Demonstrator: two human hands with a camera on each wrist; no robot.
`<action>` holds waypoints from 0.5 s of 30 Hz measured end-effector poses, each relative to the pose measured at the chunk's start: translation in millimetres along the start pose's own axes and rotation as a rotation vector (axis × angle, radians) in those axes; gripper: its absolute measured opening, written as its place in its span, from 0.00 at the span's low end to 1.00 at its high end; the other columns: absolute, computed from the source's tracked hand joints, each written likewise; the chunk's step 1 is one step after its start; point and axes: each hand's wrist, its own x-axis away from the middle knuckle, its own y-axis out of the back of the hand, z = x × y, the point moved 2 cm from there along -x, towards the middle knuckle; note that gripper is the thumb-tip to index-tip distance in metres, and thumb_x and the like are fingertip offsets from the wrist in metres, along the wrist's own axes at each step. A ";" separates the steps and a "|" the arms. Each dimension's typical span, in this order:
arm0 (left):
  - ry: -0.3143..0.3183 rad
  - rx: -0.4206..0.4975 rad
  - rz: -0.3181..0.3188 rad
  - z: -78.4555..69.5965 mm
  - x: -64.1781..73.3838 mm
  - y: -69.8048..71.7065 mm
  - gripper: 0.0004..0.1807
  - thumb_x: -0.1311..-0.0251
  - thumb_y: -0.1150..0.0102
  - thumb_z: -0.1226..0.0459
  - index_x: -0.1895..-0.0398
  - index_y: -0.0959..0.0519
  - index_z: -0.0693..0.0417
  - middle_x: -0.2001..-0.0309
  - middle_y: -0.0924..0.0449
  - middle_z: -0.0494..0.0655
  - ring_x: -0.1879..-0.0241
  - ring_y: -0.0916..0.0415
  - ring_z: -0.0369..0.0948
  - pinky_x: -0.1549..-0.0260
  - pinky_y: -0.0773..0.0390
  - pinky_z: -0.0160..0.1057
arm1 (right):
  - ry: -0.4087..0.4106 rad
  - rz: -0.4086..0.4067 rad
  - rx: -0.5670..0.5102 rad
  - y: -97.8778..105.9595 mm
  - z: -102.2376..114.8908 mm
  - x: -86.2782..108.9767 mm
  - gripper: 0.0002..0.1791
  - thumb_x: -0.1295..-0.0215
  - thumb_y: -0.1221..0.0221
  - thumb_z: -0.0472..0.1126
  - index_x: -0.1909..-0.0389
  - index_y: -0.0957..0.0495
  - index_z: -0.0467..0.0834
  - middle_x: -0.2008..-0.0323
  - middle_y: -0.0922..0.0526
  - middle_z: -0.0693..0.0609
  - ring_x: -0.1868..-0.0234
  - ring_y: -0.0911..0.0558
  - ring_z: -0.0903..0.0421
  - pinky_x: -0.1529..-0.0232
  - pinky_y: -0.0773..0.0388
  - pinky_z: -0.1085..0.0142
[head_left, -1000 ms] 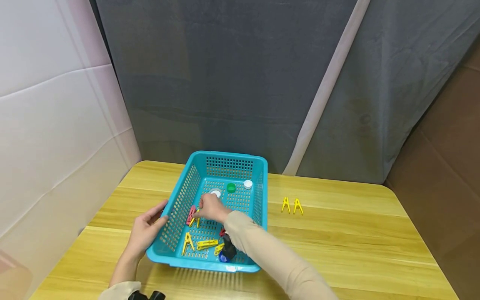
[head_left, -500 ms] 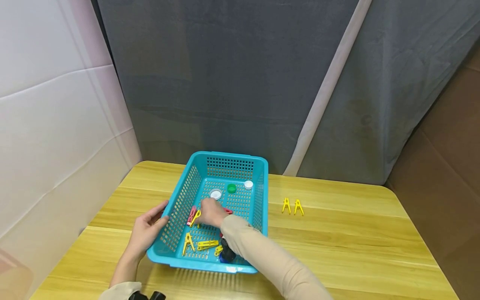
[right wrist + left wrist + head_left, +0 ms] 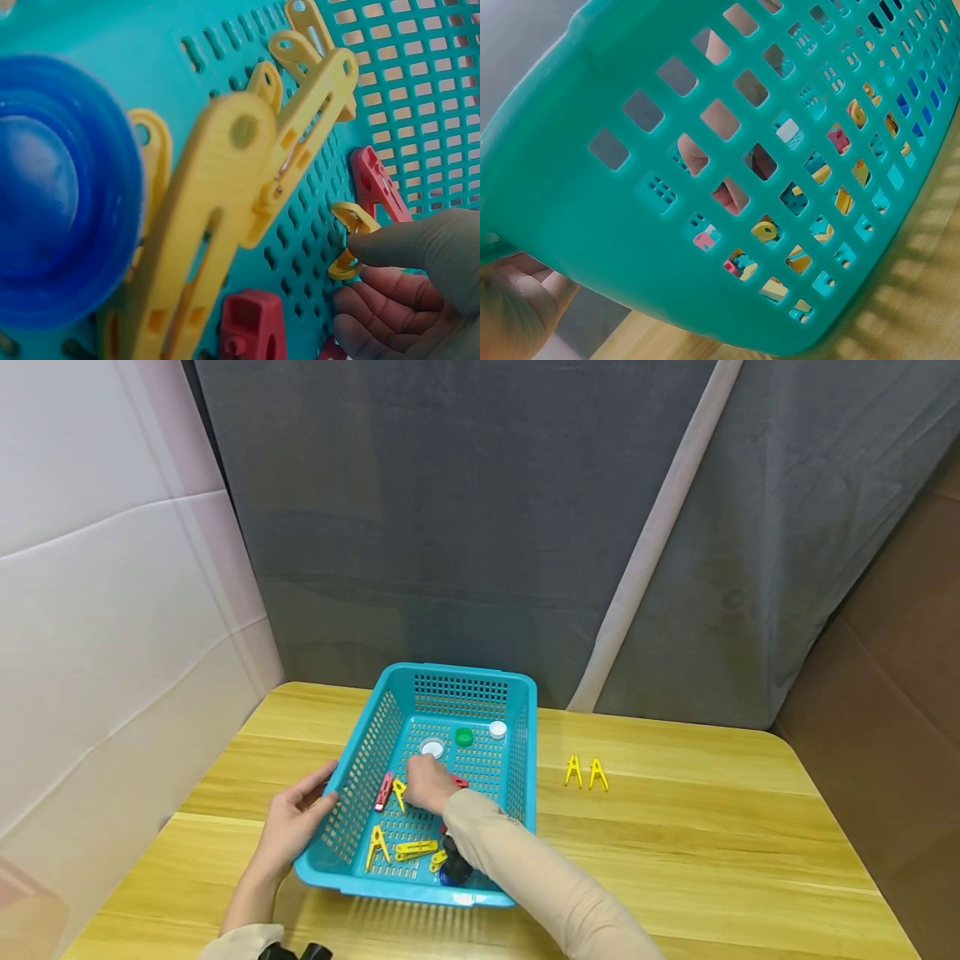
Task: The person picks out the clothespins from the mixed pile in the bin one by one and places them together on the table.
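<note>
My left hand (image 3: 291, 824) holds the left rim of a turquoise perforated basket (image 3: 528, 760), with the thumb over the edge. Inside the basket, my right hand (image 3: 429, 783) pinches a yellow clothespin (image 3: 351, 225) between thumb and fingers. Beside it a pink-red clothespin (image 3: 384, 792) lies against the left wall. Nearer the front are several more yellow clothespins (image 3: 416, 849), and a blue cap (image 3: 34, 195) is close to the right wrist camera. Another red clothespin (image 3: 253, 326) lies below them. My right forearm covers part of the basket floor.
Two yellow clothespins (image 3: 573, 771) stand side by side on the wooden table (image 3: 712, 843), right of the basket. Toward the basket's far end lie a clear-rimmed white cap (image 3: 432, 747), a green cap (image 3: 464, 737) and a white cap (image 3: 498, 729). A grey curtain (image 3: 450, 527) hangs behind the table.
My right hand has shifted slightly right and toward me, turning the yellow clothespin away from the pink-red one. My left hand and the basket have stayed in place.
</note>
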 end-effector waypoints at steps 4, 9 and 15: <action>0.001 -0.001 0.000 -0.3 0.3 0.1 0.24 0.37 0.50 0.74 0.37 0.36 0.72 0.43 0.32 0.72 0.59 0.30 0.19 0.64 0.24 0.23 | -0.016 0.007 -0.009 1.4 -0.2 1.0 0.23 0.52 0.38 0.31 0.92 0.43 0.47 0.88 0.41 0.57 0.87 0.40 0.61 0.88 0.42 0.71; 0.005 -0.001 0.000 -0.2 0.3 0.2 0.24 0.37 0.50 0.74 0.37 0.36 0.72 0.43 0.32 0.72 0.59 0.31 0.19 0.64 0.24 0.23 | -0.016 0.015 -0.013 2.1 2.2 3.5 0.28 0.53 0.32 0.42 0.92 0.44 0.48 0.90 0.45 0.59 0.87 0.42 0.62 0.88 0.43 0.70; 0.007 0.000 0.004 -0.3 0.0 0.3 0.24 0.37 0.50 0.74 0.37 0.36 0.72 0.43 0.32 0.72 0.59 0.31 0.19 0.64 0.24 0.23 | -0.030 0.062 0.041 -0.2 5.3 5.6 0.25 0.59 0.26 0.49 0.88 0.36 0.47 0.87 0.39 0.58 0.85 0.38 0.62 0.87 0.37 0.70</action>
